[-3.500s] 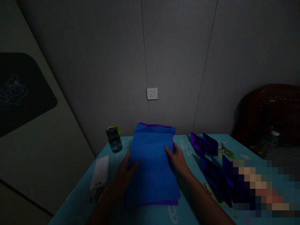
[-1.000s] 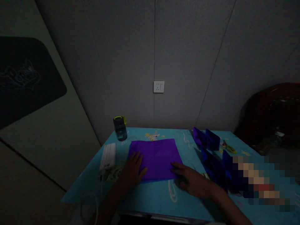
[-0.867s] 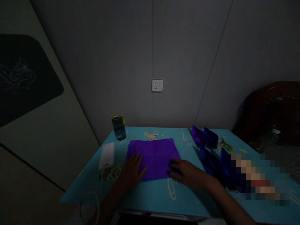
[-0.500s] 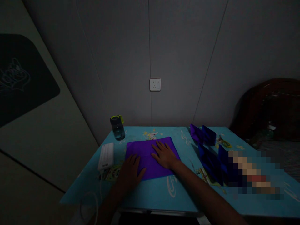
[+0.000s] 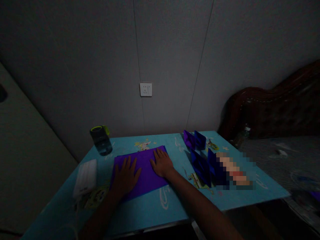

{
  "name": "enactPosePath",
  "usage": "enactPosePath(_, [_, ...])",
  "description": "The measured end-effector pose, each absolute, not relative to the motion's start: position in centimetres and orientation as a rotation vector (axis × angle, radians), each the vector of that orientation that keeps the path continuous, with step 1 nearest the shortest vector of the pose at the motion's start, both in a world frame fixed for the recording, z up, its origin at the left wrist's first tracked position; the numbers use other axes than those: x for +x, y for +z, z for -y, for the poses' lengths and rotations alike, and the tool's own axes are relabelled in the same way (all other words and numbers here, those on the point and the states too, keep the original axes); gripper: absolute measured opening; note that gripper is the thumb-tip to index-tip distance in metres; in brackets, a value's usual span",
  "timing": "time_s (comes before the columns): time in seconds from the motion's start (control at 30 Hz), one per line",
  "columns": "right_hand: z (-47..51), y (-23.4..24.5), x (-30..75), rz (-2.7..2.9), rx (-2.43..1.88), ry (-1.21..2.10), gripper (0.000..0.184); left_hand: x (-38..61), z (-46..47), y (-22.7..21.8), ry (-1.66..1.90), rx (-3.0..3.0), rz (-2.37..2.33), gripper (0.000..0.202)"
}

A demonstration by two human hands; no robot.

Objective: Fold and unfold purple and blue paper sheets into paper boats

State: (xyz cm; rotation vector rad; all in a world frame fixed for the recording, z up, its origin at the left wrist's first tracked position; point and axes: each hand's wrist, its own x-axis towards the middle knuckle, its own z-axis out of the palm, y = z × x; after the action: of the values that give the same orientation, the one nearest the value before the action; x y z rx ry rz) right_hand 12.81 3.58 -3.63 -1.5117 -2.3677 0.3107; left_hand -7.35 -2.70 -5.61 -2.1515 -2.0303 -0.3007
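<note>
A stack of purple paper sheets (image 5: 143,176), with a blue edge showing beneath, lies flat on the blue patterned table (image 5: 140,218). My left hand (image 5: 126,176) rests palm down on the left part of the paper, fingers spread. On the right part lies my right hand (image 5: 162,162), also flat with its fingers apart. Neither hand grips anything. To the right stand folded dark blue paper pieces (image 5: 201,168), and behind them a folded purple piece (image 5: 189,140) beside another blue one (image 5: 200,140).
At the back left stands a water bottle (image 5: 102,141) with a yellow-green rim. A white power bank (image 5: 85,178) with a cable lies at the left. A pixelated patch (image 5: 235,170) covers something at the right. Beyond the table is a bed with a dark headboard (image 5: 272,113).
The camera view has turned right, so the table things appear further left. My left hand has moved up onto the paper with its fingers more spread; my right hand stays flat on it.
</note>
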Motion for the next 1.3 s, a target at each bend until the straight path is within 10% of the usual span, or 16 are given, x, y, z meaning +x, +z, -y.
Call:
enactPosePath(0.87, [-2.0, -3.5, 14.8, 2.153, -1.523, 0.28, 0.042, -7.7, 4.7, -5.0, -0.403, -1.84, 2.206, 0.052])
enactPosePath(1.3, [-1.5, -3.7, 14.9, 2.159, -1.768, 0.139, 0.078, -6.8, 5.5, -4.8, -0.384, -1.803, 2.215, 0.047])
